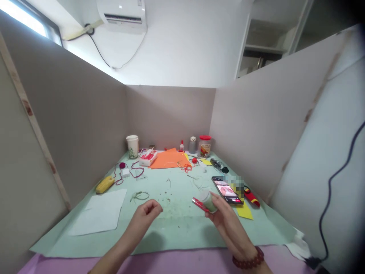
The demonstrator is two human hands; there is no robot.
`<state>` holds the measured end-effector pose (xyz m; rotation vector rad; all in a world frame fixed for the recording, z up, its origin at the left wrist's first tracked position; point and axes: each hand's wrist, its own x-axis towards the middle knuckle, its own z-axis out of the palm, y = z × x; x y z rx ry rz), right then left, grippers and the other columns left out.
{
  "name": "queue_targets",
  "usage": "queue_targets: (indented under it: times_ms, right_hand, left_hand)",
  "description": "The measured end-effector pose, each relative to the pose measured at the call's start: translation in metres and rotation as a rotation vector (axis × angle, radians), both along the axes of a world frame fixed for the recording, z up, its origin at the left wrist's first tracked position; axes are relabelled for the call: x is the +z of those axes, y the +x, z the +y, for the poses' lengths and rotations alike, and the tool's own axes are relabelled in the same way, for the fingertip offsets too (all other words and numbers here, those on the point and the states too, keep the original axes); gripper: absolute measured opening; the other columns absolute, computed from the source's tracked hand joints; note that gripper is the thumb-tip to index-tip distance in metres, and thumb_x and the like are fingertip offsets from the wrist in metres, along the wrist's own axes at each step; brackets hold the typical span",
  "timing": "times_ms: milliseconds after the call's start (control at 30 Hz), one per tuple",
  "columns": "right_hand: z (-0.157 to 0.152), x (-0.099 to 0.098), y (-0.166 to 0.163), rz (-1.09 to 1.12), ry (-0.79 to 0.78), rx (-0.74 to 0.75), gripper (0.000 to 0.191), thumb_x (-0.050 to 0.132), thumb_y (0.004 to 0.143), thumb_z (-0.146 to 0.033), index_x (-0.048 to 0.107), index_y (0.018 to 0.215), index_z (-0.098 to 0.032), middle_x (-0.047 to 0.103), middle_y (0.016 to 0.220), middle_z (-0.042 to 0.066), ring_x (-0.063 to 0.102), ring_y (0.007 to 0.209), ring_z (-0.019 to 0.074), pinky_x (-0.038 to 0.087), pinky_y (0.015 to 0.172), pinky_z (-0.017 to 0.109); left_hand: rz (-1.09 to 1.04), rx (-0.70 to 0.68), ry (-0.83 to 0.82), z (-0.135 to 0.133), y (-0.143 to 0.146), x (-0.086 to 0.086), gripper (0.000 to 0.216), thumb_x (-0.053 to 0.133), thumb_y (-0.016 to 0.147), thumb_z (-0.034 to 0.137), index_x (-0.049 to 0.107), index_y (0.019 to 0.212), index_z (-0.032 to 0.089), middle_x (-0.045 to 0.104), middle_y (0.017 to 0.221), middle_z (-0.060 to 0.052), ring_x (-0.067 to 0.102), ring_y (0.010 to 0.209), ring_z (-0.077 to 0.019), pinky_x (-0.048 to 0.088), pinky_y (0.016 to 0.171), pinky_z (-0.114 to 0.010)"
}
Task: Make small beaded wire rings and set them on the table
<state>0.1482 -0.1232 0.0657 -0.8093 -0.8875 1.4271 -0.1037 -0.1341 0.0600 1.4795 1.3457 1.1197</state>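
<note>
My right hand (224,217) is closed round a small pale green roll (208,201), held a little above the green mat (176,228). A red pen-like tool (199,204) lies just left of that roll, touching or under it. My left hand (146,215) hovers over the mat with its fingers curled and pinched together; whether anything is in them I cannot make out. A loop of thin green wire (139,195) lies just beyond it. A red bead bracelet (247,260) is on my right wrist.
A phone (226,189) with a lit screen lies right of my hand, with yellow paper (244,211) and a red tool (251,196) beside it. White paper (99,211) lies left. Orange paper (168,159), a cup (132,146), jars, red cord stand farther back. Partition walls enclose three sides.
</note>
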Motion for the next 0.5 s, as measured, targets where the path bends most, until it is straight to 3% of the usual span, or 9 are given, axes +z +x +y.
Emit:
queue_targets:
  times_ms: [100,167,233,300,400,500]
  right_hand:
    - [-0.004,-0.003,0.0,-0.002,-0.026,0.012,0.04,0.067,0.076,-0.042,0.06,0.11,-0.021,0.063,0.099,0.005,0.058,0.087,0.0182,0.049,0.068,0.029]
    - [-0.006,-0.003,-0.004,-0.013,-0.016,0.014,0.044,0.069,0.074,-0.043,0.059,0.112,-0.022,0.063,0.098,0.006,0.058,0.088,0.0191,0.049,0.07,0.03]
    - [-0.009,-0.003,-0.01,-0.035,0.008,0.003,0.049,0.07,0.071,-0.045,0.058,0.114,-0.023,0.063,0.098,0.006,0.059,0.089,0.0201,0.05,0.07,0.031]
    - [-0.011,-0.004,-0.015,-0.085,0.044,-0.01,0.052,0.072,0.069,-0.043,0.057,0.115,-0.024,0.061,0.105,0.006,0.059,0.091,0.0213,0.051,0.07,0.033]
    - [-0.013,-0.009,-0.024,-0.195,0.124,0.0,0.056,0.074,0.067,-0.035,0.055,0.118,-0.025,0.057,0.114,0.007,0.058,0.098,0.0238,0.051,0.077,0.035]
    - [-0.016,-0.012,-0.03,-0.352,0.218,-0.014,0.055,0.071,0.069,-0.03,0.053,0.121,-0.027,0.056,0.119,0.008,0.056,0.105,0.0267,0.05,0.084,0.039]
  left_hand:
    - [0.202,0.054,0.095,0.005,-0.013,0.0,0.025,0.05,0.081,0.04,0.057,0.07,0.019,0.05,0.066,0.001,0.045,0.064,-0.0148,0.036,0.058,-0.024]
    - [0.318,0.083,0.195,0.005,-0.013,0.003,0.022,0.052,0.08,0.04,0.063,0.083,0.021,0.06,0.091,-0.005,0.053,0.087,-0.0216,0.042,0.07,-0.029]
    - [0.333,0.083,0.246,0.002,-0.003,0.007,0.03,0.053,0.08,0.04,0.063,0.103,0.024,0.055,0.118,-0.008,0.047,0.111,-0.0266,0.042,0.085,-0.035]
    - [0.252,-0.007,0.217,-0.002,0.015,0.01,0.038,0.052,0.082,0.04,0.057,0.116,0.025,0.05,0.129,-0.008,0.043,0.12,-0.0266,0.037,0.095,-0.039]
    - [0.05,-0.23,0.117,-0.008,0.048,0.012,0.052,0.053,0.083,0.043,0.045,0.129,0.023,0.054,0.124,-0.01,0.047,0.116,-0.0243,0.037,0.096,-0.037]
    - [-0.142,-0.327,0.044,-0.012,0.071,0.008,0.051,0.05,0.085,0.046,0.042,0.128,0.019,0.058,0.09,-0.004,0.057,0.08,-0.0171,0.045,0.074,-0.03]
